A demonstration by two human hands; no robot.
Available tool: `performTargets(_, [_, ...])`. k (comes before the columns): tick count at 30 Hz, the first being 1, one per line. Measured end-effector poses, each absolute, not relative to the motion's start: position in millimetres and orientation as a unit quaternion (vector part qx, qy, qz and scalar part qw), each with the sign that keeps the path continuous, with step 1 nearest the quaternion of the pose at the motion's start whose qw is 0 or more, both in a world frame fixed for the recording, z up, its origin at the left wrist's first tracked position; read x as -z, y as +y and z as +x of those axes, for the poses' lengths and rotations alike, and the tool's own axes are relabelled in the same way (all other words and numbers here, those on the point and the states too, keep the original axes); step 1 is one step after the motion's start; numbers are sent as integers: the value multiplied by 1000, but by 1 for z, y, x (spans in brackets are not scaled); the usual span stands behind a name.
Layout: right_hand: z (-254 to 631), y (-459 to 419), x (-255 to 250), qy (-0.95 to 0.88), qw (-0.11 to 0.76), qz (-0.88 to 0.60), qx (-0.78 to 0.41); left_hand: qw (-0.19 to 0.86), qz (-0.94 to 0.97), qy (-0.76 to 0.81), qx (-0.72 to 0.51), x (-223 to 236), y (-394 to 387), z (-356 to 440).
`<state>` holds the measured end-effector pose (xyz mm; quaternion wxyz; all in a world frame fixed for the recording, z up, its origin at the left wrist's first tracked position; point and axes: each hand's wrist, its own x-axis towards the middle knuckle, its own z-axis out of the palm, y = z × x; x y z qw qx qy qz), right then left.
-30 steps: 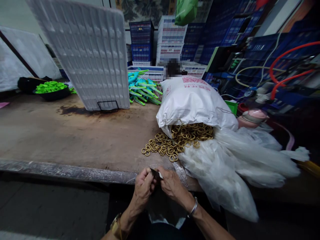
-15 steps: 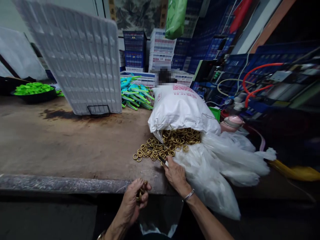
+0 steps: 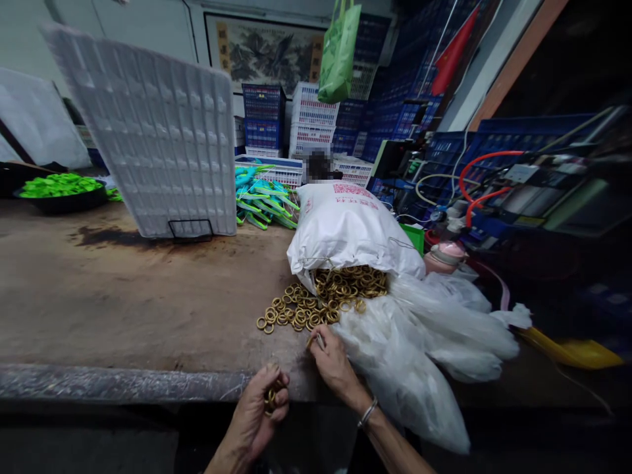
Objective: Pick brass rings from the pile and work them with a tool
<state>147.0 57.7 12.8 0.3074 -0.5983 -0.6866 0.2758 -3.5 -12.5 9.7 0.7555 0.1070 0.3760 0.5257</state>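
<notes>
Left hand [image 3: 257, 411] curled around brass-coloured rings [image 3: 269, 400], right hand [image 3: 336, 368] pinching a small unclear object [image 3: 320, 341], both before the white sack [image 3: 350, 227]

Place: workshop | stacked crates [image 3: 263, 131] | sack [image 3: 345, 227] of rings [image 3: 348, 284] | worn workbench [image 3: 148, 303] | dim right side: seemingly machinery [image 3: 523, 174]

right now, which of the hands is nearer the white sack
Right. The right hand is just in front of gold rings spilled from the white sack; the left hand is farther off, by the table edge.
</notes>
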Motion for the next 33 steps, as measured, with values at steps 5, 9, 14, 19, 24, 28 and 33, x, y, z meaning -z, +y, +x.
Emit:
performTargets(5, [127, 43, -20, -597, 371, -550, -451, 651, 229, 476, -546, -15, -7, 8])
performTargets(9, [117, 37, -17, -555, 390, -519, -519, 589, 286, 510, -558, -17, -5, 11])
performTargets(14, [113, 33, -13, -534, 381, -495, -569, 512, 342, 520, -592, -13, -6, 7])
performTargets(19, [118, 34, -15, -581, 353, -480, -555, 435, 406, 552, -584, -7, -8, 1])
performTargets(24, [119, 36, -23, -623, 322, -514, -493, 398, 454, 558, -569, -7, -10, 1])
performTargets(28, [116, 37, -24, -624, 322, -529, -477, 490, 411, 531, -557, -12, -9, 1])
performTargets(33, [115, 35, -24, -633, 323, -532, -461, 637, 311, 499, -499, -11, -8, 0])
